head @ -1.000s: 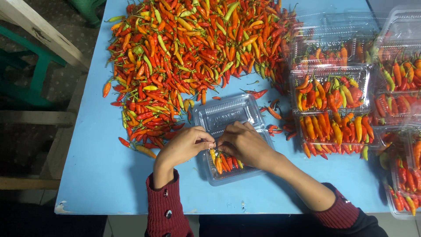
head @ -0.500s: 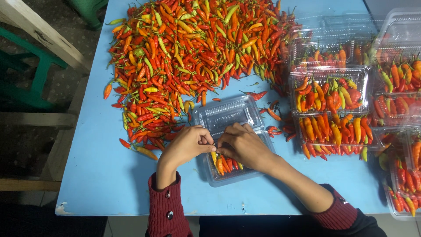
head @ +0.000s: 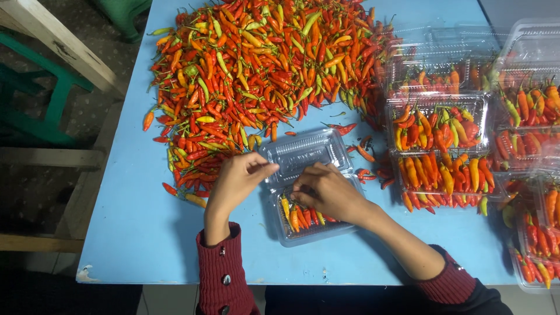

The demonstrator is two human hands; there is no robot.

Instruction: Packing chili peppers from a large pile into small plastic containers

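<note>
A clear plastic clamshell box point(head: 303, 153) lies open on the blue table point(head: 134, 233), its lid tipped away from me. Its tray holds several red and orange chilies point(head: 300, 217). My right hand point(head: 328, 191) rests over the tray, fingers curled down onto the chilies. My left hand point(head: 240, 178) hovers just left of the box, thumb and fingertips pinched near the lid's corner; whether it holds anything is hidden. A big heap of red, orange and green chilies point(head: 262, 70) covers the far half of the table.
Filled clear boxes of chilies point(head: 443, 157) are stacked along the right side, with more at the right edge point(head: 536, 116). Loose chilies point(head: 367, 175) lie between them and the open box. A green stool point(head: 35, 105) and wooden beams stand off the table's left edge.
My left hand has drawn back slightly to the left of the box. My right hand has stayed over the tray, shifting a little among the chilies.
</note>
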